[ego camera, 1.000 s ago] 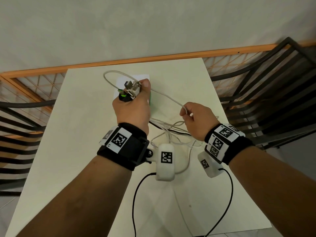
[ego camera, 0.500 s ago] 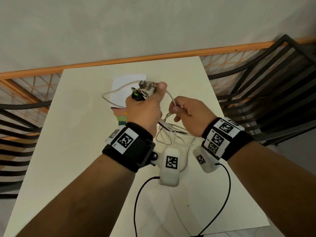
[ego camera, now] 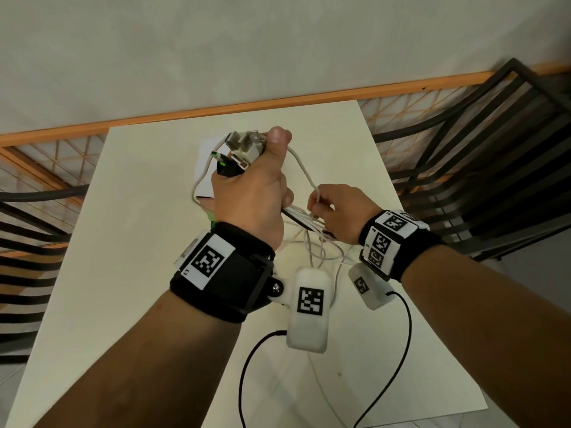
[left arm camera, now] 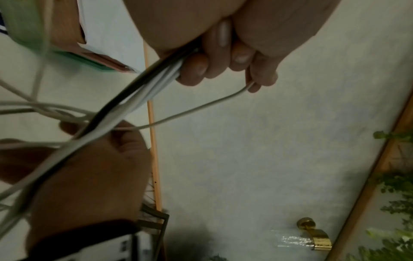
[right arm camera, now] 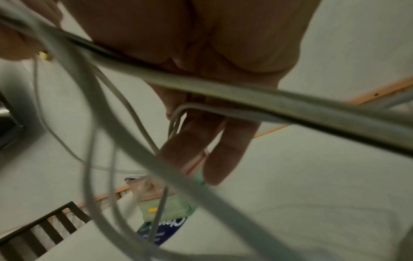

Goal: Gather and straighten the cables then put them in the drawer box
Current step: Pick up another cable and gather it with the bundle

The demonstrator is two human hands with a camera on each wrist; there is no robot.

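From the head view, the left hand (ego camera: 250, 196) is raised above the pale cream rectangular table (ego camera: 129, 242), fist closed around a bundle of thin white and black cables (ego camera: 301, 216), with a cluster of grey-white plug ends (ego camera: 244, 146) sticking up past the thumb. One green-tipped plug sits just beside them. The right hand (ego camera: 338, 216) is close by, to the right and a little lower, its fingertips pinching a single thin white cable loop (ego camera: 304, 171) that arcs up to the left hand's thumb. The bundle runs straight between the two hands, and slack white loops hang beneath them toward the table.

The left wrist view shows what the head view hides: the curled fingers (left arm camera: 194, 67) of the left hand from below, pressed around several white strands and one black one lying side by side, and the single cable leaving separately from the fingertip end. It also shows the white cardboard box with green edging (left arm camera: 98, 44) lying on the table behind the hand; in the head view only a white corner of it peeks out past the left hand.

The right wrist view is blurred, with cables crossing close to the lens, yet it shows a white cable bent sharply between the right hand's fingers (right arm camera: 225, 155).
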